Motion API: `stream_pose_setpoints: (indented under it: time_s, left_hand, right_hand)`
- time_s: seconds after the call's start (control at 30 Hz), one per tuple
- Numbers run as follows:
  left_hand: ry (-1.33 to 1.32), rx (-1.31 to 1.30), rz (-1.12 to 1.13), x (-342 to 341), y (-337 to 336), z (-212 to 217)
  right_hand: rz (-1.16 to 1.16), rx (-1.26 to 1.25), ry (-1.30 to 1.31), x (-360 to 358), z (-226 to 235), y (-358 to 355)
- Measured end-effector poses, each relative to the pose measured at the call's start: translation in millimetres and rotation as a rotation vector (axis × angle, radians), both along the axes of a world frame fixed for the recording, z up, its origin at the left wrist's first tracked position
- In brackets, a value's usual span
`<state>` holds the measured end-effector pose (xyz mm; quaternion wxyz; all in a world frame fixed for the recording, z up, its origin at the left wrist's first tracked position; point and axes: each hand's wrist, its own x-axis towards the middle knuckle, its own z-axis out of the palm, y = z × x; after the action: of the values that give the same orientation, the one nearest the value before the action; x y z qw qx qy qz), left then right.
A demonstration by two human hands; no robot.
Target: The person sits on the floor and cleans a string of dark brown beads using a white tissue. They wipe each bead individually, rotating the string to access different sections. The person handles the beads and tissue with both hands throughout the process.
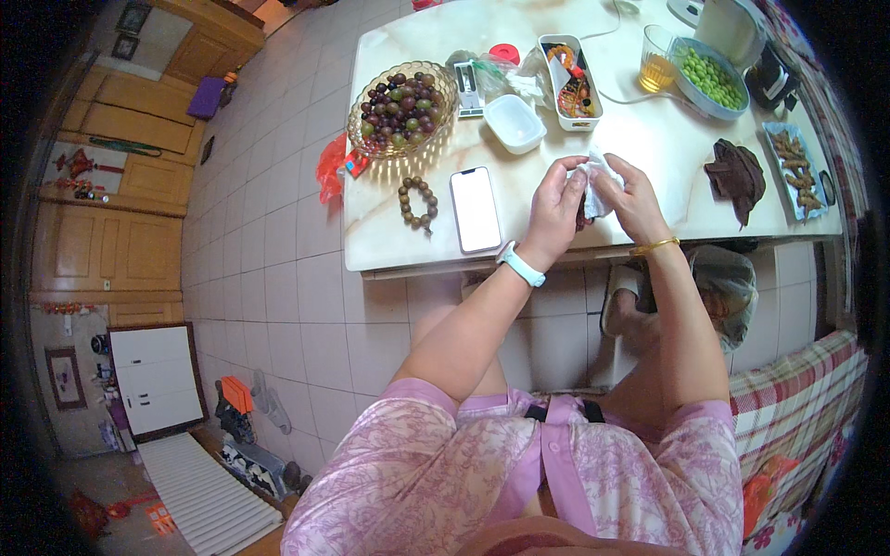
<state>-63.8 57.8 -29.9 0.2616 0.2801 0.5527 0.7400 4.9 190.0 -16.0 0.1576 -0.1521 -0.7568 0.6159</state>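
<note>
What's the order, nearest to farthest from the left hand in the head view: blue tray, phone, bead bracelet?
1. Phone: just left of the left hand.
2. Bead bracelet: farther left, past the phone.
3. Blue tray: far right side.

White short-sleeved top (pixel 389 482) with purple floral print, kinda busy tbh
Plain lilac cuffs (pixel 427 394), mint-strapped watch (pixel 526 269) on the left wrist, slim gold bangle (pixel 654 246) on the right.

2 hands (pixel 557 208) (pixel 637 201), 1 drinking gls (pixel 656 72)

A marbled table (pixel 691 190) bears a glass bowl (pixel 449 98), phone (pixel 476 209), beads (pixel 426 221) and brown cloth (pixel 737 178).
</note>
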Motion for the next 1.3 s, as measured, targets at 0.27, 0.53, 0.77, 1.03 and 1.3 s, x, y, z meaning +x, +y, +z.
stream_pose_setpoints:
  time_s: [0.27, 0.53, 0.77, 1.03, 1.3]
  left_hand:
    - [-0.116, 0.085, 0.061, 2, 1, 16]
    - [-0.186, -0.041, -0.057, -2, -5, 17]
    - [-0.114, -0.014, -0.037, 2, -1, 15]
    - [-0.097, 0.066, 0.016, 0, 3, 17]
    - [-0.171, 0.044, 0.027, 5, 5, 12]
  right_hand:
    - [-0.020, -0.234, 0.041, -1, -1, 5]
    - [-0.015, -0.100, -0.003, 0, 6, -5]
    - [-0.090, -0.224, -0.004, -2, 2, 3]
    - [0.036, -0.125, 0.059, 1, 5, 5]
    - [-0.067, -0.209, 0.079, 2, 5, 11]
